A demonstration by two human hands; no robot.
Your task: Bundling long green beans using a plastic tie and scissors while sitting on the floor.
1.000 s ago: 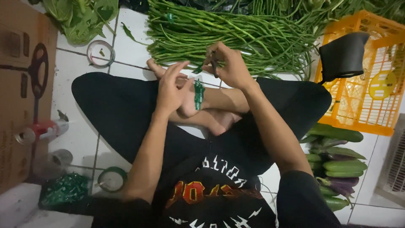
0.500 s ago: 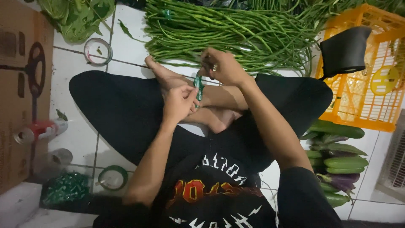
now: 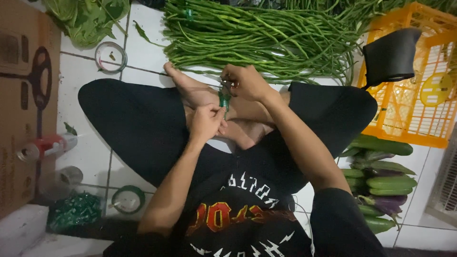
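- While the person sits cross-legged on the white tiled floor [image 3: 143, 59], the left hand [image 3: 205, 123] pinches the near end of a short strip of green tape [image 3: 223, 101], fingers closed on it, just above the bare feet [image 3: 200, 95].
- The right hand [image 3: 245, 82] is closed around the far end of the same strip; something small and dark shows between its fingers, but I cannot tell what it is.
- Compared with a second ago, the left hand has dropped nearer to the body and closed from a spread pose into a pinch, so the strip now runs taut between the two hands; I judge the tape is being drawn out to length.
- Just beyond the hands, a broad heap of long beans [image 3: 262, 38] lies across the far side of the floor, close to the toes.
- To the far left lie leafy greens [image 3: 85, 19] and a clear tape roll [image 3: 111, 57]; a cardboard box [image 3: 24, 95] lines the left edge.
- Near left sit a green tape roll [image 3: 127, 199], a pile of green tape pieces [image 3: 74, 209] and a red-and-white can [image 3: 45, 146] lying on its side.
- On the right stands an orange crate [image 3: 419, 95] with a black item [image 3: 391, 54] on its rim, and nearer, cucumbers [image 3: 385, 181] with purple aubergines [image 3: 388, 204].
- Nothing lies between the hands and the beans; the crossed legs alone crowd the working space.
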